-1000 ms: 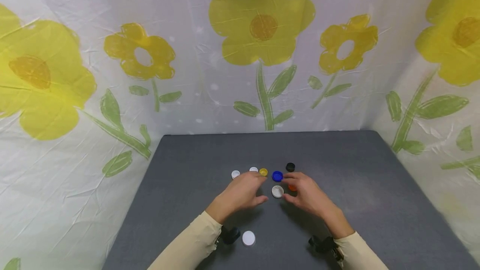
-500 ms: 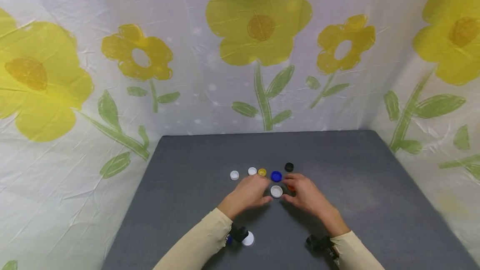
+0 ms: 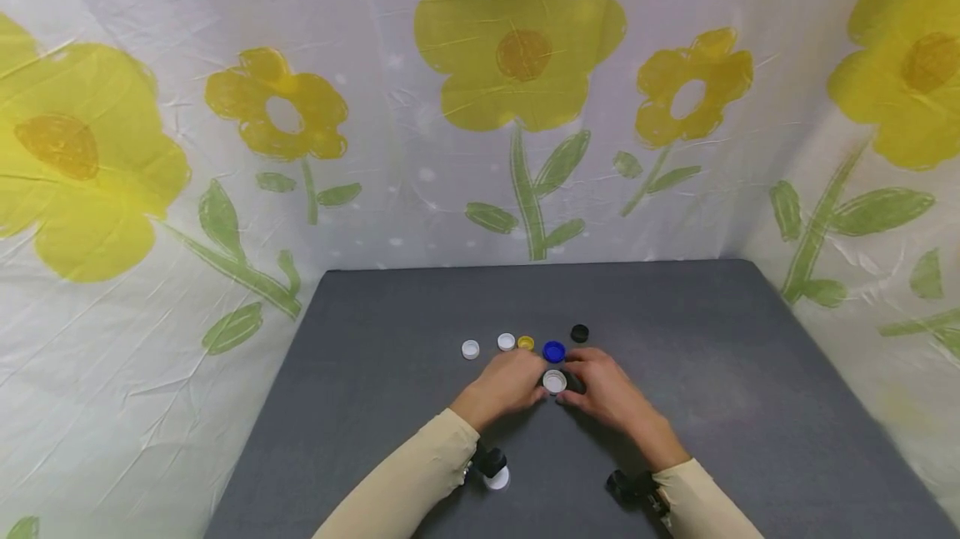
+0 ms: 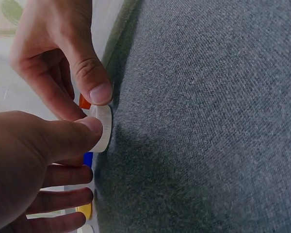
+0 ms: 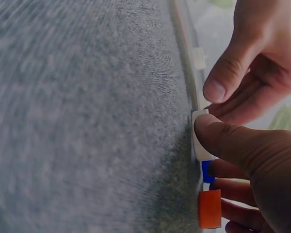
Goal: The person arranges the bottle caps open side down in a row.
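A white bottle cap (image 3: 554,381) lies open side up on the dark table, between both hands. My left hand (image 3: 507,382) grips its left side, thumb (image 4: 91,125) at the near edge, the other fingers stretched out behind. From the right my right hand (image 3: 611,393) pinches the same cap, its thumb (image 5: 207,125) on the near side. Just beyond is a blue cap (image 3: 553,352). An orange cap (image 5: 210,208) stands beside the right fingers; in the head view the right hand covers it.
Behind the hands are a yellow cap (image 3: 525,343), two small white caps (image 3: 506,341) and a black cap (image 3: 580,333). Another white cap (image 3: 497,480) lies near the left wrist, partly covered by its camera. A flowered cloth (image 3: 420,214) hangs around the table (image 3: 390,297).
My left hand has moved right onto the white cap, and the right fingers have closed in on it. The orange cap has become hidden in the head view.
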